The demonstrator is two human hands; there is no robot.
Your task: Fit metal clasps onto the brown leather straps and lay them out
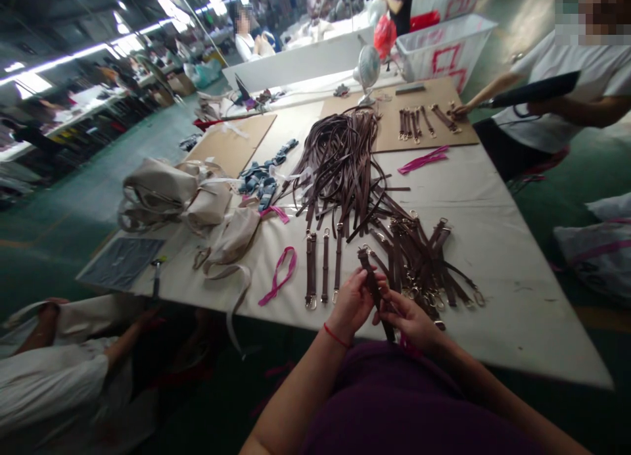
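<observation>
Both hands grip one dark brown strap [373,287] near the table's front edge. My left hand [352,302], with a red string on its wrist, pinches the strap's upper part. Lower down, my right hand [405,318] closes its fingers around the same strap. A metal fitting shows at the strap's top end; its lower end hangs toward my lap. To the left, several finished-looking straps with buckles [325,267] lie side by side. At right is a tangled pile of buckled straps [419,258]. Beyond my hands lies a big heap of long brown strips [340,159].
Pink ribbon loops [279,275] and beige bags [167,192] lie on the left of the table [532,310]. A small fan [367,67] stands at the back, near a board [428,136] bearing straps. Co-workers sit at right and lower left.
</observation>
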